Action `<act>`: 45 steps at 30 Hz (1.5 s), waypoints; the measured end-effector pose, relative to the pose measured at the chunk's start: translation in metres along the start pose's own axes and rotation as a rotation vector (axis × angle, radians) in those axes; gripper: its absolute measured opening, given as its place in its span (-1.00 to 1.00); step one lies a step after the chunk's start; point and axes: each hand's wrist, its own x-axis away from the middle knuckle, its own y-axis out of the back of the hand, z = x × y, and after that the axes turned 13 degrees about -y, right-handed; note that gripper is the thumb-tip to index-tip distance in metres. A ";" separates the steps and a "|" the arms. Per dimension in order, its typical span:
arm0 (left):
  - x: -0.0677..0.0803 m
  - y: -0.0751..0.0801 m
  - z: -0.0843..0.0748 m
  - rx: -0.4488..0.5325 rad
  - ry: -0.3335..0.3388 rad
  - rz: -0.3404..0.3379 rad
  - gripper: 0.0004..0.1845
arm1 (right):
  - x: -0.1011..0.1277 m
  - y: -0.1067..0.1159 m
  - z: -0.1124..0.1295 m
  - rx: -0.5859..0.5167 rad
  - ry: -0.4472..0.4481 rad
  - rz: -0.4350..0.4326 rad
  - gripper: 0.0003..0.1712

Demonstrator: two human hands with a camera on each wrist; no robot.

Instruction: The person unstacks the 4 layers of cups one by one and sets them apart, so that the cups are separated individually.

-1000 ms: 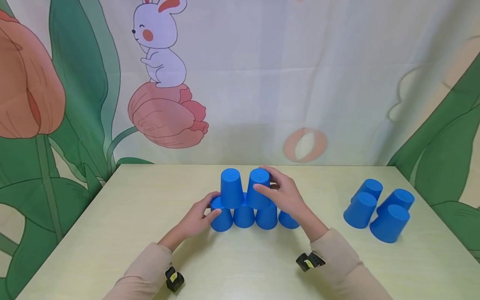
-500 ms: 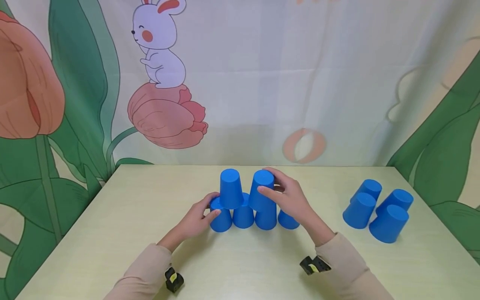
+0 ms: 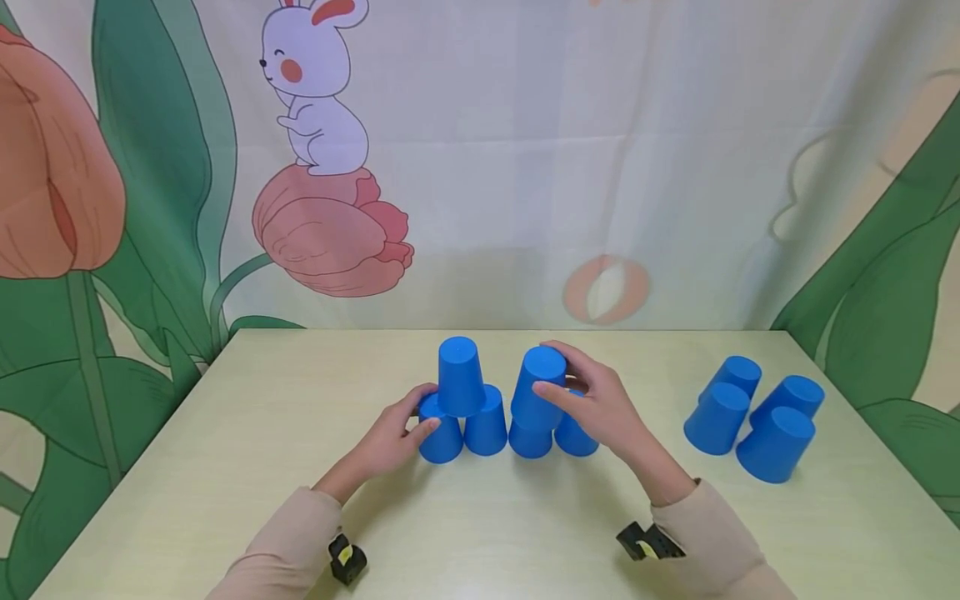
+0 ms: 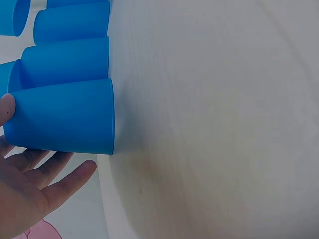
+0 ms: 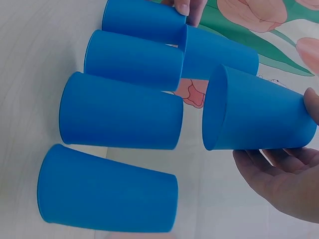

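Note:
Several blue cups stand upside down in a row on the pale table (image 3: 300, 433). One more cup (image 3: 460, 377) sits on the two left ones. My left hand (image 3: 427, 408) grips the leftmost bottom cup (image 3: 442, 440), thumb in front and fingers (image 4: 50, 186) behind it. My right hand (image 3: 558, 371) holds another blue cup (image 3: 536, 392), slightly tilted, over the two right bottom cups (image 3: 577, 437). In the right wrist view this held cup (image 5: 259, 112) has its rim a little off the tops of the bottom row (image 5: 119, 112).
Several more upturned blue cups (image 3: 753, 412) are grouped on the table's right side. A printed curtain with a rabbit (image 3: 315, 92) hangs right behind the table's far edge. Black wrist straps (image 3: 347, 558) show on both sleeves.
My right hand has carried its cup rightwards, from above the middle bottom cups to above the two right ones. The left hand has stayed on the leftmost cup.

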 end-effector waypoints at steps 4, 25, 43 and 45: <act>0.000 0.000 0.000 -0.003 -0.003 0.000 -0.44 | 0.004 0.005 -0.001 0.007 0.003 -0.004 -0.40; 0.000 0.001 -0.001 -0.010 0.000 0.009 -0.44 | 0.028 0.034 -0.009 0.069 -0.054 -0.033 -0.39; -0.001 0.001 0.002 -0.016 -0.022 0.019 -0.44 | 0.044 0.067 -0.022 0.114 -0.082 -0.105 -0.39; -0.001 0.001 0.002 -0.017 -0.019 0.019 -0.44 | 0.045 0.071 -0.024 0.117 -0.087 -0.113 -0.39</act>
